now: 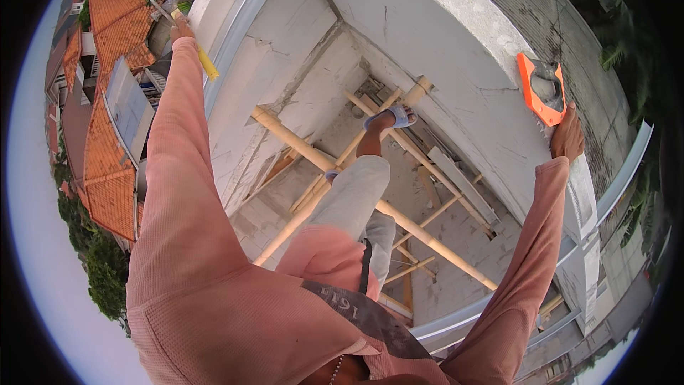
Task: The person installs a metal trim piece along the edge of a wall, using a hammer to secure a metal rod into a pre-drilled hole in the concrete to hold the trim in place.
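Far out to the left, my left hand (pixel 183 31) is closed around a yellow strip-like tool (pixel 208 64) at the outer edge of a metal channel (pixel 246 18). A thin grey bar (pixel 161 10) sticks out beyond the fingers; whether it belongs to the yellow piece I cannot tell. On the right, my right hand (pixel 568 135) rests on the top of a pale block wall (pixel 491 32), fingers stretched. Its fingertips reach the lower end of a handsaw's orange handle (pixel 527 85). Most of the saw blade is hidden.
Below me, round timber poles (pixel 434 246) cross between the walls, and my sandalled foot (pixel 399 117) is on the framework. Planks (pixel 463 184) and rubble lie deep down on the floor. Orange tiled roofs (pixel 114 11) spread to the left; a grey roof (pixel 595 64) slopes away on the right.
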### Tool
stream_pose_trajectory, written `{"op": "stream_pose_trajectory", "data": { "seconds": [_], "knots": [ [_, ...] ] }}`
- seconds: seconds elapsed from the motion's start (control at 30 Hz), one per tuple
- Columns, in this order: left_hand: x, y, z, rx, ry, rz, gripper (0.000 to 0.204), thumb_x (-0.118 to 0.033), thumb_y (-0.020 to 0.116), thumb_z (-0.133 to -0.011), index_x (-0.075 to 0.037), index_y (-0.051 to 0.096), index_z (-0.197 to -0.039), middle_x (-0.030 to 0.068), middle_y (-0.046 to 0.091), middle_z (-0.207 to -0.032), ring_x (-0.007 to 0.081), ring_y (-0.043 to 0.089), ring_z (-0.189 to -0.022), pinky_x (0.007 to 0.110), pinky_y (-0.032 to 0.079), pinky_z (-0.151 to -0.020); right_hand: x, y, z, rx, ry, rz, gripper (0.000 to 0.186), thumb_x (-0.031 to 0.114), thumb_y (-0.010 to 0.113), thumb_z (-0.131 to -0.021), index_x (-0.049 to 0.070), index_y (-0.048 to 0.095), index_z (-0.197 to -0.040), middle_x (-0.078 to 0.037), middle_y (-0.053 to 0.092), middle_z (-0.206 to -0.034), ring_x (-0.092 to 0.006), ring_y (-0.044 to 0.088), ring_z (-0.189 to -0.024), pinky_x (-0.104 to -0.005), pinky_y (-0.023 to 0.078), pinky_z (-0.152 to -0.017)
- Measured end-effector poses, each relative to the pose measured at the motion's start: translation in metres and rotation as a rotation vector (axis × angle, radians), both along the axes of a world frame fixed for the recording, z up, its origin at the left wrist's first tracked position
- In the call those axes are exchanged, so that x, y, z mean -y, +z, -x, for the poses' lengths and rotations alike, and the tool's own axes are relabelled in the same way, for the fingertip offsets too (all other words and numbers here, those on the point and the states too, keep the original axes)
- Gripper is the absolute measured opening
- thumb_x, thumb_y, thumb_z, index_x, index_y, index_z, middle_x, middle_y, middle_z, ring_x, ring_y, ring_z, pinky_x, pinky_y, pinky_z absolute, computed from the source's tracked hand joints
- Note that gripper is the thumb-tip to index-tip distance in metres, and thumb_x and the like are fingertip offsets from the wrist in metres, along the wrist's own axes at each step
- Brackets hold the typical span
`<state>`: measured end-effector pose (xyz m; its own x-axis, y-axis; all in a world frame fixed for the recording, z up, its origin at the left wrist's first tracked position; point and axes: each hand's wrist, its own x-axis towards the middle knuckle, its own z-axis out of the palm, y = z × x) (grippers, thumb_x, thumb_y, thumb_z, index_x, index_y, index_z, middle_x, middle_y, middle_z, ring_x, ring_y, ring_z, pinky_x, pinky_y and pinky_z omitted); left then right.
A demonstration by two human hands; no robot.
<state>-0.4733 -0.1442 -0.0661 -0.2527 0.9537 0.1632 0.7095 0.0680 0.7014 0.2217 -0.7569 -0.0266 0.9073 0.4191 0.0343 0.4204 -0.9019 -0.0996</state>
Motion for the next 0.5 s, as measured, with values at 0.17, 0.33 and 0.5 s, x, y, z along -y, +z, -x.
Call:
{"op": "stream_pose_trajectory", "data": {
  "seconds": [0.17,0.33,0.5],
  "knots": [
    [-0.004,-0.01,-0.015,-0.011,0.026,0.108,0.063,-0.059,0.041,-0.098,-0.003,0.07,-0.09,0.0164,0.068,-0.085,0.0296,0.064,-0.083,0.039,0.047,-0.075,0.002,0.013,-0.002,0.027,-0.03,-0.008,0.067,0.062,0.018,-0.099,0.021,0.056,-0.136,-0.008,0.058,-0.137,-0.0296,0.047,-0.13,-0.0461,0.023,-0.112],
    [-0.036,-0.013,0.063,-0.28,-0.024,0.07,0.063,-0.058,0.033,-0.1,-0.008,0.072,-0.103,0.0187,0.068,-0.089,0.0324,0.064,-0.078,0.046,0.048,-0.081,-0.02,-0.001,0.006,0.0,0.036,-0.062,0.068,0.06,0.018,-0.099,0.017,0.061,-0.13,-0.011,0.062,-0.13,-0.03,0.051,-0.125,-0.0463,0.028,-0.108],
    [-0.012,-0.019,0.003,0.111,0.002,0.146,0.068,-0.063,0.043,-0.094,-0.003,0.072,-0.104,0.0141,0.068,-0.089,0.0262,0.06,-0.078,0.04,0.046,-0.075,0.005,0.007,0.002,0.116,0.039,-0.097,0.067,0.058,0.021,-0.1,0.012,0.063,-0.124,-0.012,0.063,-0.126,-0.0309,0.053,-0.121,-0.0446,0.032,-0.104]
  ]
}}
